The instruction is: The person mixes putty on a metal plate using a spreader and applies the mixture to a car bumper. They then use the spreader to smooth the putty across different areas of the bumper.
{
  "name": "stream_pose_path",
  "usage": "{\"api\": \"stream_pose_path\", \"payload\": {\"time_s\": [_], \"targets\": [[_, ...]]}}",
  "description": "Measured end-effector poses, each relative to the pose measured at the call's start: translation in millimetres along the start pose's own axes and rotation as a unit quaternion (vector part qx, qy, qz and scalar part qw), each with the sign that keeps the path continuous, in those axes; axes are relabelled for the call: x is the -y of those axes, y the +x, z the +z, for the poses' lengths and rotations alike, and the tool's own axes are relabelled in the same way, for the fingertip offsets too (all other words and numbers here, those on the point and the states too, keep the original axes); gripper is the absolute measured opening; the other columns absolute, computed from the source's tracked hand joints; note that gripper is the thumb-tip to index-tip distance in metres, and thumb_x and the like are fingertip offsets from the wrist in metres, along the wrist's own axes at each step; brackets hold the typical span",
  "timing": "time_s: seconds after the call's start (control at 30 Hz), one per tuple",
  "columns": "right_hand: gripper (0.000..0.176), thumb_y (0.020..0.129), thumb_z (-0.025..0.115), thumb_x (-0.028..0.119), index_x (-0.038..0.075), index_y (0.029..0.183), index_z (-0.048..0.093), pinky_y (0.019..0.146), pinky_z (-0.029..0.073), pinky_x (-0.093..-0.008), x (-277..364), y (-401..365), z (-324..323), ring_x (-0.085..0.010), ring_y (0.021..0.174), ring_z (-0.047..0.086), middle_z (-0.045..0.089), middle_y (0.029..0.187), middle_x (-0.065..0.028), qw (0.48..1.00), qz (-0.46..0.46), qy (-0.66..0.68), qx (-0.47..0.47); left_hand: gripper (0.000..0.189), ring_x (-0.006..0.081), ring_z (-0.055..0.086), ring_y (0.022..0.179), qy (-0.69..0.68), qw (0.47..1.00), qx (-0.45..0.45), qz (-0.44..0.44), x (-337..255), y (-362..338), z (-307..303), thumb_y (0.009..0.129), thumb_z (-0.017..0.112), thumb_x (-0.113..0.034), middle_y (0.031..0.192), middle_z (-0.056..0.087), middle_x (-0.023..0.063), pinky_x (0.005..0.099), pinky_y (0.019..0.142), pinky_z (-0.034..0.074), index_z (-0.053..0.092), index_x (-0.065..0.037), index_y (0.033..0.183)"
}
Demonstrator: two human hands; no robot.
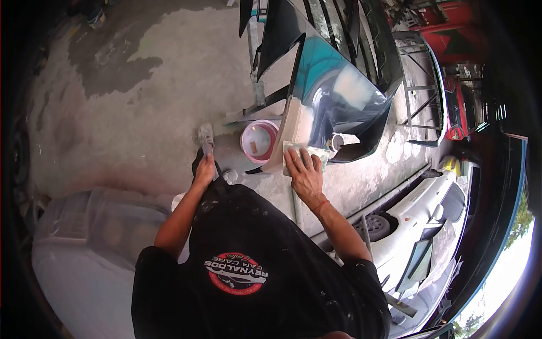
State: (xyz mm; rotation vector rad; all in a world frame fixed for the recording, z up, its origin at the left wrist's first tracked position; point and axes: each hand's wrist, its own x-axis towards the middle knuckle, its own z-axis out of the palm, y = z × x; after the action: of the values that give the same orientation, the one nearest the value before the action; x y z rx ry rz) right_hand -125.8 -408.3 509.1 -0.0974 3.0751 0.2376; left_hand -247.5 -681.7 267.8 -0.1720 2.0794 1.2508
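My right hand (305, 174) presses a pale, worn piece of sandpaper (322, 152) against the near corner of a car bumper (330, 93). The fingers lie over the sheet, a little apart. Dark and teal paint covers the bumper, with beige filler patches along its edge and on its face. To the left, my left hand (206, 168) hangs low with fingers curled, close to a greyish shape (205, 135) that may be a shoe or a rag. What it grips, if anything, cannot be made out. A pink bucket (273, 131) with cloudy liquid and a small brown piece stands between the hands, beneath the bumper.
Metal stand bars (265, 101) support the bumper. A white car (418, 206) stands at right with loose panels by it, and red vehicles (460, 107) are behind. At lower left is a car under a translucent cover (107, 226). The concrete floor (130, 124) has a dark stain.
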Motion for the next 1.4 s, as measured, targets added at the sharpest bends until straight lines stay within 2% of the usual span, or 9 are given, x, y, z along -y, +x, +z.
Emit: {"api": "stream_pose_path", "payload": {"time_s": [0.07,0.17,0.27,0.33,0.87,1.17,1.27,1.33,1.4], "targets": [[0.066,0.077,0.058,0.005,0.011,0.142,0.049,0.106,0.032,-0.0491,-4,3,1,-0.0278,0.132,0.043,0.048,0.144,-0.0029,1.000,-0.008,-0.005,0.004,0.066,0.0383,0.051,0.129,-0.002,1.000,-0.023,0.005,-5,-5,-2,0.102,0.035,-0.047,0.133,0.055,0.0289,0.0395,0.107,0.038,0.049,0.008,0.135],[0.066,0.077,0.058,0.005,0.011,0.142,0.049,0.106,0.032,-0.0494,1,3,2,-0.0280,0.132,0.044,0.048,0.144,-0.0030,1.000,-0.004,0.000,-0.005,0.059,0.0397,0.044,0.133,-0.005,1.000,0.007,0.007,-16,-14,-6,0.103,0.028,-0.045,0.141,0.050,0.0240,0.0402,0.110,0.035,0.044,-0.006,0.144],[0.069,0.073,0.059,0.002,0.011,0.141,0.050,0.106,0.033,-0.0486,3,-2,3,-0.0279,0.131,0.045,0.049,0.144,-0.0028,1.000,0.003,0.000,-0.018,0.066,0.0389,0.051,0.128,-0.003,1.000,-0.017,0.021,2,-1,-3,0.102,0.035,-0.048,0.132,0.056,0.0290,0.0401,0.107,0.039,0.050,0.008,0.134],[0.069,0.073,0.059,0.002,0.011,0.141,0.050,0.106,0.033,-0.0487,0,-3,1,-0.0280,0.131,0.045,0.049,0.144,-0.0029,1.000,0.003,-0.012,-0.016,0.060,0.0419,0.047,0.130,0.014,1.000,0.019,-0.002,-3,-3,-2,0.102,0.028,-0.046,0.137,0.053,0.0253,0.0425,0.107,0.038,0.046,-0.005,0.142],[0.064,0.076,0.058,0.002,0.012,0.139,0.052,0.106,0.032,-0.0463,-8,44,-16,-0.0279,0.129,0.046,0.050,0.142,-0.0025,0.999,0.015,-0.001,-0.040,0.063,0.0444,0.052,0.124,0.000,1.000,-0.020,0.012,-11,-14,-1,0.101,0.030,-0.049,0.130,0.057,0.0287,0.0453,0.103,0.041,0.049,0.000,0.138],[0.063,0.076,0.059,0.003,0.013,0.138,0.053,0.106,0.032,-0.0456,-15,44,-15,-0.0278,0.128,0.047,0.052,0.141,-0.0025,0.999,0.008,-0.012,-0.043,0.060,0.0413,0.050,0.127,-0.045,0.999,-0.022,0.020,-2,-8,-3,0.102,0.030,-0.047,0.135,0.055,0.0255,0.0412,0.105,0.039,0.047,-0.006,0.141],[0.062,0.076,0.058,0.002,0.013,0.138,0.054,0.106,0.032,-0.0451,-17,58,-27,-0.0280,0.129,0.046,0.051,0.142,-0.0018,0.999,0.009,0.003,-0.037,0.065,0.0390,0.050,0.129,-0.048,0.998,-0.031,-0.008,2,-6,-5,0.103,0.034,-0.047,0.134,0.054,0.0286,0.0401,0.107,0.039,0.047,0.006,0.138],[0.062,0.077,0.058,0.002,0.013,0.138,0.054,0.106,0.032,-0.0452,-16,59,-23,-0.0281,0.129,0.046,0.051,0.142,-0.0018,0.999,0.010,0.000,-0.049,0.057,0.0405,0.049,0.129,-0.026,0.999,-0.025,0.014,-23,-23,-11,0.103,0.028,-0.045,0.137,0.054,0.0241,0.0410,0.106,0.039,0.046,-0.009,0.143],[0.062,0.077,0.058,0.002,0.013,0.137,0.054,0.106,0.032,-0.0453,-16,56,-19,-0.0282,0.130,0.046,0.051,0.142,-0.0017,0.998,0.009,-0.003,-0.059,0.057,0.0404,0.049,0.129,-0.028,0.999,-0.016,0.010,-19,-20,-9,0.103,0.029,-0.045,0.137,0.054,0.0238,0.0413,0.106,0.039,0.046,-0.009,0.143]]}}
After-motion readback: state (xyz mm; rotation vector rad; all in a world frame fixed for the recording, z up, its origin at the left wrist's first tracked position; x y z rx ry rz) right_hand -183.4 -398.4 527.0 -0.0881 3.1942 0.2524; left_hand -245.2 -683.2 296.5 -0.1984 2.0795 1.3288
